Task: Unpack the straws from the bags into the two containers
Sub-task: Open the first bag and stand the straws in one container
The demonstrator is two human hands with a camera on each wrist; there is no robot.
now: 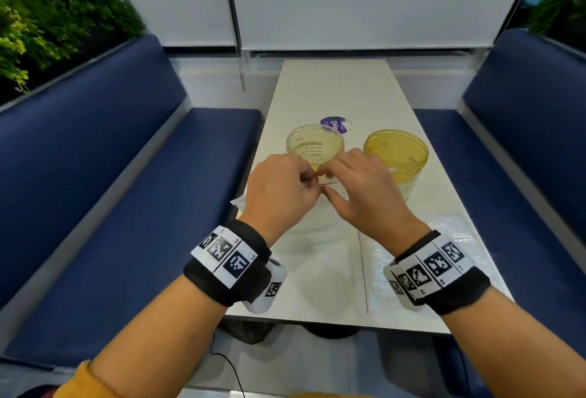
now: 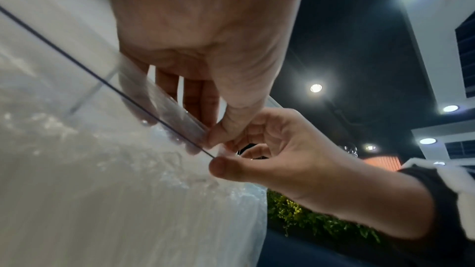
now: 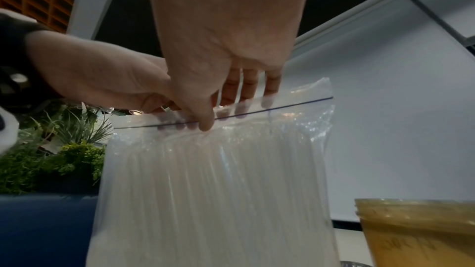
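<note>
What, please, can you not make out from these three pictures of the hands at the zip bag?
- Head view: the left hand and right hand cover the clear plastic zip bag of white straws, so its seal is hidden.
- Right wrist view: the bag's bottom is cut off by the frame edge; whether the zip is parted cannot be told.
- Head view: handwriting on the translucent yellow round container is too small to read.
- Left wrist view: the straws are blurred.

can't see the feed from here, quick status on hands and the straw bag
Left hand and right hand both pinching zip-bag top. Straws still inside. Both containers empty. Nothing in the way.
</note>
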